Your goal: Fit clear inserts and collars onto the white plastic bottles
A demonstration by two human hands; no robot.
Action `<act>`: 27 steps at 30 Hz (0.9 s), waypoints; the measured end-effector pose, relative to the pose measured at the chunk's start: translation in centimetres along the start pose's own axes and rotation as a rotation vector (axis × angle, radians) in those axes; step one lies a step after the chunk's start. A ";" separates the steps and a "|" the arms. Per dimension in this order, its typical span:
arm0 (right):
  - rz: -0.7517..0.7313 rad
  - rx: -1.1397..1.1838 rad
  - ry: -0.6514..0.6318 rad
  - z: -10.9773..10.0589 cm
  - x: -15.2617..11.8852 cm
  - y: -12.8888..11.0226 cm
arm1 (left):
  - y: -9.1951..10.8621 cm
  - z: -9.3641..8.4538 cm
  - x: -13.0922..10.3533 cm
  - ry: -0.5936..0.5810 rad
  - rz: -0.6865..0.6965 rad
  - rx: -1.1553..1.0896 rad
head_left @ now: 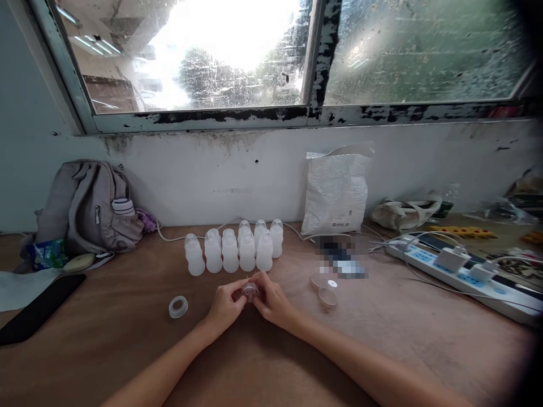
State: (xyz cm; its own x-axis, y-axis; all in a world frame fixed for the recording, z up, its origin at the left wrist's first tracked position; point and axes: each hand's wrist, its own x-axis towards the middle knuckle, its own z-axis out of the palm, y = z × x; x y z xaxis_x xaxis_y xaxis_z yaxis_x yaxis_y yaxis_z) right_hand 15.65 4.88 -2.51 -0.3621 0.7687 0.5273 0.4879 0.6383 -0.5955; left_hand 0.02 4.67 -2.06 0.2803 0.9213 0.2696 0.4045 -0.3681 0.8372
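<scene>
Both of my hands meet over the table, holding a small clear plastic part (250, 289) between them. My left hand (227, 303) pinches its left side with thumb and fingers. On the other side my right hand (271, 299) has its fingers curled over the top and right edge. The fingers cover much of the part, so its full shape is hidden. Just beyond stand several frosted white baby bottles (229, 251) with clear tops. A white screw ring (178, 307) lies left of my hands. To the right are clear round discs (327, 297) and a small white disc (332, 284).
A grey backpack (93, 209) leans at the back left, with a black flat object (42, 311) before it. A white plastic mailer bag (337, 189) stands against the wall. On the right lie a power strip (462, 274) with chargers, cables and a blurred-out item (343, 257).
</scene>
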 end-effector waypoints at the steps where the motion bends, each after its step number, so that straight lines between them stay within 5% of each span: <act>1: -0.007 0.000 -0.005 0.0 0.0 0.0 | 0.1 0.0 0.0 0.009 0.014 0.023; 6: -0.008 0.038 -0.038 -0.3 0.2 -0.3 | 0.8 -0.3 -0.3 0.052 0.116 0.131; 27: 0.061 0.158 -0.033 -0.2 0.4 -0.5 | 1.0 -0.3 -0.5 0.064 0.102 0.180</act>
State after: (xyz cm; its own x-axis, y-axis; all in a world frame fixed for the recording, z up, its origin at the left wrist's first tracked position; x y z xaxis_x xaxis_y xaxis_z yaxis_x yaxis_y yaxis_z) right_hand 15.43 4.87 -1.93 -0.3627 0.8053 0.4689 0.3793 0.5872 -0.7151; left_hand 0.06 3.84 -1.22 0.2743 0.8822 0.3826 0.5274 -0.4707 0.7073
